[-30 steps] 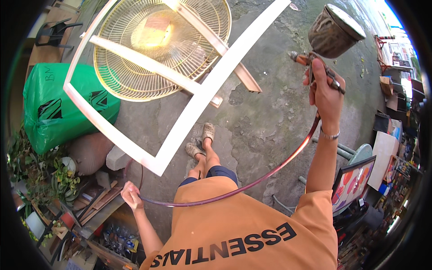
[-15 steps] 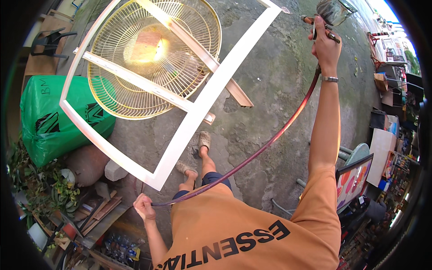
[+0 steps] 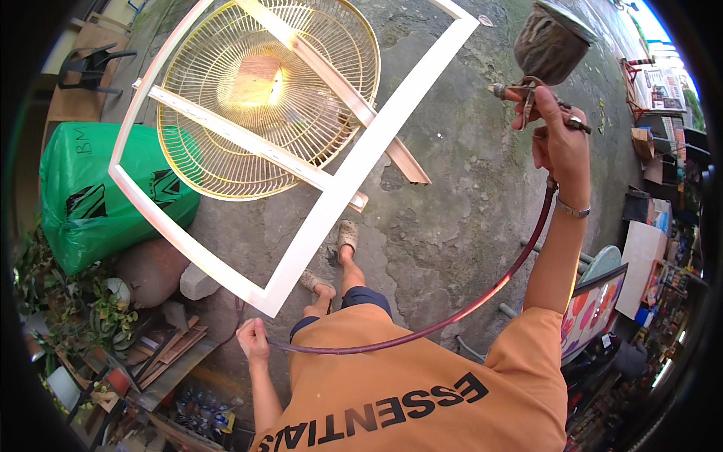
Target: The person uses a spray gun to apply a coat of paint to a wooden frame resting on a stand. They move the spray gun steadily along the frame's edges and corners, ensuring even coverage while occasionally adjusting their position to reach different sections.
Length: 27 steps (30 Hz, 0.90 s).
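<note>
In my right hand (image 3: 561,143) is a spray gun (image 3: 530,93), its fingers wrapped round the grip, with a paint-stained cup (image 3: 553,44) on top. A dark red hose (image 3: 452,316) runs from the gun's lower end in a sagging curve across my front. My left hand (image 3: 254,338) is closed round that hose near my left side. Ahead of me a white frame (image 3: 376,139) lies across two wooden strips (image 3: 226,132). Beneath the strips is a round wire fan grille (image 3: 184,162) with a wooden block (image 3: 257,80) at its middle. The gun points left, apart from the frame.
A large green plastic bag (image 3: 105,196) sits at the left, with a clay pot (image 3: 153,273), plants (image 3: 90,316) and wood scraps (image 3: 169,354) below it. At the right stand a framed colourful picture (image 3: 595,310) and a green round-topped stool (image 3: 602,265). The ground is rough concrete (image 3: 444,203).
My right hand has come lower and to the right with the spray gun, whose cup now shows fully. My left hand keeps its hold on the hose, which sags lower.
</note>
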Each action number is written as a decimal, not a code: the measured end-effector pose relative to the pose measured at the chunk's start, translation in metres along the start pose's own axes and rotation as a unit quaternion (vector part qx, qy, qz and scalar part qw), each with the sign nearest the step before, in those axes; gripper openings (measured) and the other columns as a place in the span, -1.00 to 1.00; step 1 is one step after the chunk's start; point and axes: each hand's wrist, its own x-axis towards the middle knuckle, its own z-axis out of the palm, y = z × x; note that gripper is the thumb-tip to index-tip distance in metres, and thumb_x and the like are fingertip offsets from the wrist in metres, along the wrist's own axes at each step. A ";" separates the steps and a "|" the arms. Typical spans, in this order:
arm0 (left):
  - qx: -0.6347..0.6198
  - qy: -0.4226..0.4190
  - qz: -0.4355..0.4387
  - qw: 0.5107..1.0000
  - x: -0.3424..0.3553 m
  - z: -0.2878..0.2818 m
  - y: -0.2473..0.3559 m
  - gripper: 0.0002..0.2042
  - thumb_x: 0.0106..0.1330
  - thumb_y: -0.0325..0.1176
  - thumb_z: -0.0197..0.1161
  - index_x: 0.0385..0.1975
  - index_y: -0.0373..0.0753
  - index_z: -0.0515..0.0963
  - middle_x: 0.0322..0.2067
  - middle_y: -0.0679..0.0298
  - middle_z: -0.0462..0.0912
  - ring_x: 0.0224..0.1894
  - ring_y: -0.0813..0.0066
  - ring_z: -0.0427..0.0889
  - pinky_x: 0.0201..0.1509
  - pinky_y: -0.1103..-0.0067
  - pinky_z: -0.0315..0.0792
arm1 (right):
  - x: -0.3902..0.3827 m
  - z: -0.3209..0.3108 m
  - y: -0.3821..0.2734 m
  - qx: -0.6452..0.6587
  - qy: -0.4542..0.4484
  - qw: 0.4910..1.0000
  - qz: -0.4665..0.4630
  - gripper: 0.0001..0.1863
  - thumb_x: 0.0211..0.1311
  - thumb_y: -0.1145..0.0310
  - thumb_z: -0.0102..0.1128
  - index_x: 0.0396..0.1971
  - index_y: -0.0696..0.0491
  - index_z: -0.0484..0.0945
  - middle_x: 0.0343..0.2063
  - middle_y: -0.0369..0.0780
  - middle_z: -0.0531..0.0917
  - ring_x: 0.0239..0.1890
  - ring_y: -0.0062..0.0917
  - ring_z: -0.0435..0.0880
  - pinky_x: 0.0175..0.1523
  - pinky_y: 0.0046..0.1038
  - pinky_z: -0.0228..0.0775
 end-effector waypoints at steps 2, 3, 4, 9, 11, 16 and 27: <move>-0.004 -0.012 -0.003 1.000 0.001 0.005 -0.001 -0.54 0.42 -0.26 0.07 -0.77 -0.34 0.30 -0.78 0.17 0.29 -0.69 0.26 0.31 -0.53 0.38 0.13 | -0.003 0.005 -0.003 -0.027 0.004 1.000 -0.008 -0.58 0.39 0.00 0.16 -0.25 0.08 0.77 -0.67 -0.34 0.60 -0.86 -0.75 0.32 -0.77 -0.59 0.04; -0.003 -0.018 -0.001 1.000 0.001 0.007 -0.001 -0.54 0.42 -0.27 0.08 -0.76 -0.34 0.30 -0.78 0.16 0.29 -0.68 0.26 0.32 -0.53 0.38 0.14 | 0.000 0.005 -0.001 -0.036 0.030 0.999 -0.021 -0.55 0.40 -0.02 0.15 -0.24 0.08 0.76 -0.66 -0.34 0.61 -0.87 -0.76 0.31 -0.76 -0.60 0.04; -0.002 -0.024 0.000 1.000 0.002 0.010 0.000 -0.55 0.41 -0.27 0.10 -0.76 -0.34 0.31 -0.78 0.16 0.30 -0.68 0.26 0.32 -0.53 0.37 0.14 | 0.007 0.004 0.003 -0.045 0.055 0.997 -0.035 -0.53 0.41 -0.04 0.13 -0.22 0.09 0.76 -0.64 -0.34 0.61 -0.87 -0.77 0.31 -0.76 -0.62 0.04; 0.045 -0.031 0.003 0.999 0.002 0.016 -0.014 -0.62 0.39 -0.31 0.17 -0.68 -0.36 0.36 -0.71 0.11 0.39 -0.60 0.18 0.37 -0.46 0.33 0.20 | 0.021 0.004 0.012 -0.078 0.264 0.958 -0.080 -0.57 0.37 -0.04 0.19 -0.25 0.04 0.78 -0.66 -0.38 0.59 -0.80 -0.79 0.33 -0.72 -0.62 0.11; 0.086 -0.036 0.015 0.996 0.004 0.014 -0.031 -0.62 0.40 -0.30 0.17 -0.68 -0.34 0.39 -0.69 0.12 0.44 -0.58 0.20 0.40 -0.43 0.38 0.25 | 0.006 0.007 0.011 -0.057 0.255 0.962 -0.082 -0.58 0.39 -0.03 0.17 -0.22 0.03 0.77 -0.67 -0.39 0.56 -0.81 -0.80 0.29 -0.72 -0.62 0.06; 0.048 -0.041 -0.045 0.997 0.027 0.002 -0.047 -0.71 0.44 -0.28 0.15 -0.50 -0.34 0.53 -0.54 0.18 0.61 -0.35 0.42 0.58 -0.19 0.52 0.42 | -0.078 0.019 -0.004 -0.006 0.125 0.992 0.000 -0.58 0.45 0.05 0.11 -0.18 0.10 0.75 -0.64 -0.39 0.54 -0.82 -0.82 0.25 -0.73 -0.63 0.00; -0.514 0.006 -0.035 0.857 0.201 -0.028 -0.057 -0.71 0.52 -0.29 0.08 0.09 -0.32 0.45 -0.07 0.30 0.61 -0.05 0.48 0.60 0.05 0.52 0.45 | -0.288 0.093 -0.021 0.013 0.021 1.000 -0.014 -0.52 0.38 0.05 0.19 -0.09 0.23 0.66 -0.46 -0.22 0.73 -0.76 -0.80 0.38 -0.67 -0.68 0.16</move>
